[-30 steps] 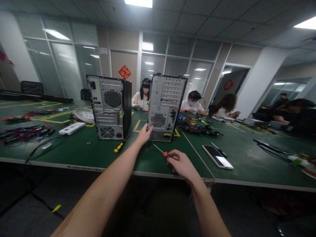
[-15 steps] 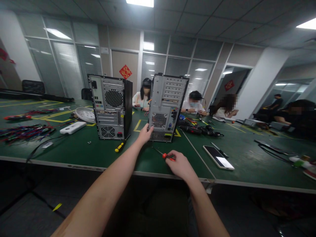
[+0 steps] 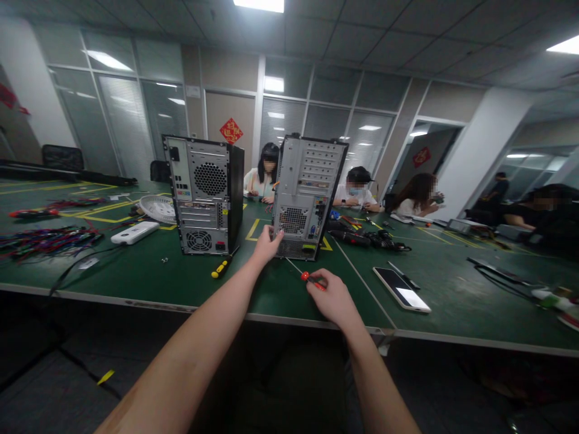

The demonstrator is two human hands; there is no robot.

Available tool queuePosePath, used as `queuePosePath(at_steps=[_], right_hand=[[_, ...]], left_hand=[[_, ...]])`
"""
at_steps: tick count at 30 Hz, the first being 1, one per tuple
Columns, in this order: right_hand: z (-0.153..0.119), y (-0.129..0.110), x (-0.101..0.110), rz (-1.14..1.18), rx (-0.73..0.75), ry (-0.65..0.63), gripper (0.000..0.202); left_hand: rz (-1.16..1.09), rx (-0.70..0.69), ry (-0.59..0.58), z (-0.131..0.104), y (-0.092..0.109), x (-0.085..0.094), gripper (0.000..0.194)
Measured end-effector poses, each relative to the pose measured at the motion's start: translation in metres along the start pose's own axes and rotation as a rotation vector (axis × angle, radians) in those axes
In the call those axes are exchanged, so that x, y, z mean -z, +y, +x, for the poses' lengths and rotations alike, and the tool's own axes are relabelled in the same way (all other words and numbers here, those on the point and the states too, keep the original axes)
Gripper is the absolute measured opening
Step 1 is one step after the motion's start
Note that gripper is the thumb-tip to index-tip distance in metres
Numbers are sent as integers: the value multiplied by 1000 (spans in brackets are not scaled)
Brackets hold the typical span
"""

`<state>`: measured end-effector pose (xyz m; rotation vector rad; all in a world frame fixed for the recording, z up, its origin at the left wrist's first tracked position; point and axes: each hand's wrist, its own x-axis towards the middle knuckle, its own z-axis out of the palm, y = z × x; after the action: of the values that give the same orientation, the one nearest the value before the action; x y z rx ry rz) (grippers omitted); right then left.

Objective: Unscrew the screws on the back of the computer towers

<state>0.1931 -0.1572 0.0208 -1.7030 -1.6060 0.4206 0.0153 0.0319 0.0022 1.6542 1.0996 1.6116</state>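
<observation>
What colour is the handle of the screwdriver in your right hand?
Red, with a dark band, on the screwdriver held by the right hand; head view shows it.
</observation>
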Motion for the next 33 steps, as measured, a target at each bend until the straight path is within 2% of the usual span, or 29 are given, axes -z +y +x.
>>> queuePosePath(at_steps=[2,3,4,5,7,9,12,16,23,33], right_hand=[[4,5,-3,46,24,44,18],[6,7,-5,80,40,54,19],[8,10,-8,123,53,53,21],[9,14,-11,174,60,41,23],[12,19,-16,267,75,27,27],[13,23,-20,332,75,26,30],[12,26,-23,411,54,38,33],[9,25,-23,500,44,41,37],[7,24,-23,530,27,32,35],[9,27,-24,536,40,26,35]], left_hand=[[54,-12,157,0,3,3,26],[74,-30,203,0,4,5,27],[78,-39,201,0,5,7,31],[66,-39,155,0,5,8,36],[-12,-3,-12,0,6,10,40],[-133,82,-160,-1,8,11,36],[-219,181,-261,-3,11,11,27],[-248,243,-361,-7,19,11,24],[-426,298,-408,-10,25,11,23],[-417,301,-400,-8,19,11,23]])
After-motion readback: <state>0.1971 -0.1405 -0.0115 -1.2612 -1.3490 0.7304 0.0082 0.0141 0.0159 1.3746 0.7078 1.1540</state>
